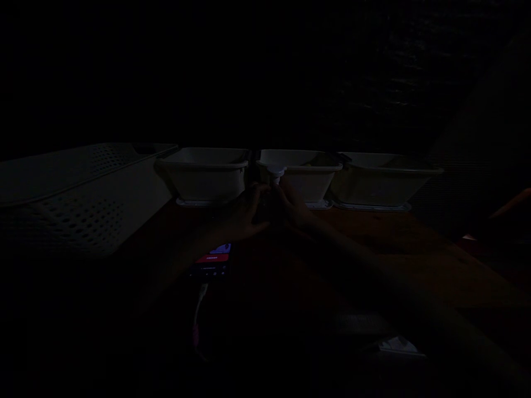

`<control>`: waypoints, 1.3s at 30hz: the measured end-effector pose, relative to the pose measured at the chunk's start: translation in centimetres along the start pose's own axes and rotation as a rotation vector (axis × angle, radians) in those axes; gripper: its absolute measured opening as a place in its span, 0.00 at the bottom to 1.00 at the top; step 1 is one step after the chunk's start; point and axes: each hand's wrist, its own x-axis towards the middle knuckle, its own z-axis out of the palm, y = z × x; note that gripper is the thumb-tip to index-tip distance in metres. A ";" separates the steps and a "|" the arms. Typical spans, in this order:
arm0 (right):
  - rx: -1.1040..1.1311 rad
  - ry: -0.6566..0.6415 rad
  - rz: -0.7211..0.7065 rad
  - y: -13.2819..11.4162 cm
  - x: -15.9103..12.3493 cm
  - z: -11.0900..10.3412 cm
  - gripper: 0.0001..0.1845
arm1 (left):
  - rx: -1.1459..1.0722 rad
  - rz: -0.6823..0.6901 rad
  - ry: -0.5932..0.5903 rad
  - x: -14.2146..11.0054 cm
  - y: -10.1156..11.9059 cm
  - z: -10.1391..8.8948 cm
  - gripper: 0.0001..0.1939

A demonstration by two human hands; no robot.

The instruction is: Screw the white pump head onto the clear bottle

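The scene is very dark. My left hand (244, 215) and my right hand (292, 205) meet at the middle of a wooden table (373, 237), fingers curled around a small object with a white cap (275, 173) sticking up between them. The body of that object is hidden by my fingers and the gloom. Both hands sit just in front of a row of white bins.
Three white bins (206, 176) (311, 171) (379, 179) stand along the table's far edge. A large perforated white basket (78, 193) lies at the left. A phone (211, 260) with a lit screen and a cable rests near my left wrist. Another person's hand (514, 203) shows at the right edge.
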 end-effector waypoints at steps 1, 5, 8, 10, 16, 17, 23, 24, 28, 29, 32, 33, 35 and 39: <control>0.000 0.000 -0.001 0.0 0.0 0.0 0.35 | -0.002 -0.004 0.000 0.0 0.0 0.0 0.37; -0.010 0.006 0.009 -0.1 0.0 0.0 0.34 | 0.000 -0.047 -0.014 0.0 0.1 -0.1 0.37; -0.007 0.013 0.012 -0.3 -0.1 0.0 0.35 | -0.003 -0.022 -0.003 0.0 0.1 0.0 0.37; -0.003 0.017 0.012 -0.4 -0.1 0.0 0.35 | -0.007 -0.003 0.003 0.0 0.0 0.0 0.36; 0.002 0.026 0.025 -0.6 -0.1 0.1 0.34 | -0.038 -0.028 -0.011 0.0 0.1 -0.1 0.36; 0.001 0.025 0.023 -0.5 -0.1 0.1 0.33 | -0.032 -0.029 -0.010 0.0 0.1 -0.1 0.36; -0.005 0.015 0.010 -0.3 -0.1 0.0 0.33 | -0.037 -0.001 0.016 0.0 -0.1 0.1 0.36; -0.005 0.017 0.008 -0.3 0.0 0.1 0.33 | -0.047 -0.001 0.017 0.0 -0.1 0.1 0.36; -0.017 0.031 0.012 -0.3 0.0 0.1 0.33 | -0.050 -0.017 0.002 0.0 -0.2 0.2 0.35; -0.018 0.029 0.016 -0.3 0.0 0.1 0.33 | -0.042 -0.014 0.004 0.0 -0.2 0.2 0.35; -0.008 0.019 0.033 -0.5 -0.1 0.1 0.34 | -0.004 -0.001 0.008 0.0 -0.3 0.2 0.37; -0.008 0.018 0.038 -0.6 -0.1 0.1 0.34 | 0.005 0.007 0.011 0.1 -0.3 0.2 0.37; -0.020 0.021 0.045 -0.7 -0.1 0.1 0.33 | -0.001 0.022 0.018 0.1 -0.3 0.2 0.38; -0.030 0.016 0.023 -0.7 -0.1 0.0 0.32 | -0.015 0.006 0.017 0.1 -0.1 0.1 0.36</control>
